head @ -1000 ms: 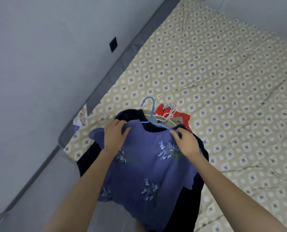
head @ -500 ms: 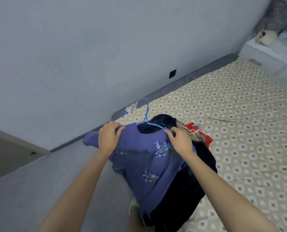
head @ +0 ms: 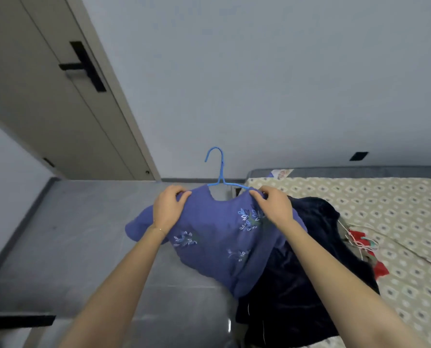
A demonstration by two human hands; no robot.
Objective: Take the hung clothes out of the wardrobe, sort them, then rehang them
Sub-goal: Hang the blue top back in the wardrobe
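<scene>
A purple top [head: 217, 237] with pale leaf embroidery hangs on a blue hanger [head: 219, 173], held up in the air over the floor beside the bed. My left hand [head: 169, 208] grips its left shoulder and my right hand [head: 272, 207] grips its right shoulder. The hanger's hook points up, free of any rail. A dark navy garment [head: 310, 272] lies heaped on the bed's near corner, below and right of the top. Beyond it lie a red garment [head: 380, 267] and thin pale hangers [head: 360, 241].
The bed [head: 385, 197] with a beige diamond-patterned sheet fills the right side. A closed door [head: 46, 96] with a black handle stands at the upper left. Grey floor [head: 71, 234] spreads on the left. A black wall plate [head: 358, 155] sits above the bed.
I have lifted the purple top off the pile and swung it left, away from the bed toward the door. The view turned left with it. Both hands kept their grip on the shoulders.
</scene>
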